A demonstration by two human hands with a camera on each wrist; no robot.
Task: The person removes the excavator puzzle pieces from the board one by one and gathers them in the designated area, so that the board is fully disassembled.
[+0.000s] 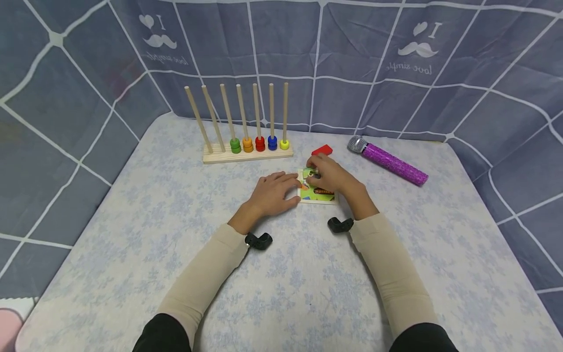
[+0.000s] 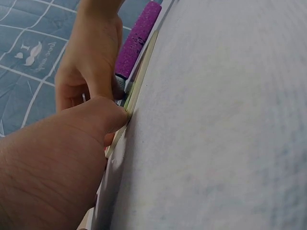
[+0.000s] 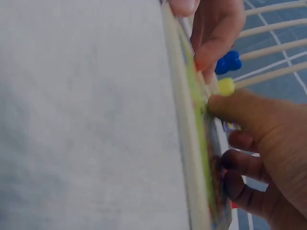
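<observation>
A small wooden picture board (image 1: 317,196), green with cartoon figures and a pale edge, lies flat on the table. My left hand (image 1: 273,194) is at its left side, thumb at the near left corner and fingertips along the edge. From the right, my right hand (image 1: 329,173) reaches over the board. Its thumb (image 3: 223,106) presses on the picture face while the other fingers curl about the far right edge. Part of the picture is hidden under this hand.
Behind the board stands a wooden rack (image 1: 248,157) with upright pegs and coloured rings. A red piece (image 1: 322,150) lies just beyond my right hand. Farther right is a purple glittery microphone (image 1: 393,164). Patterned cloth (image 1: 281,58) hangs along the table's back.
</observation>
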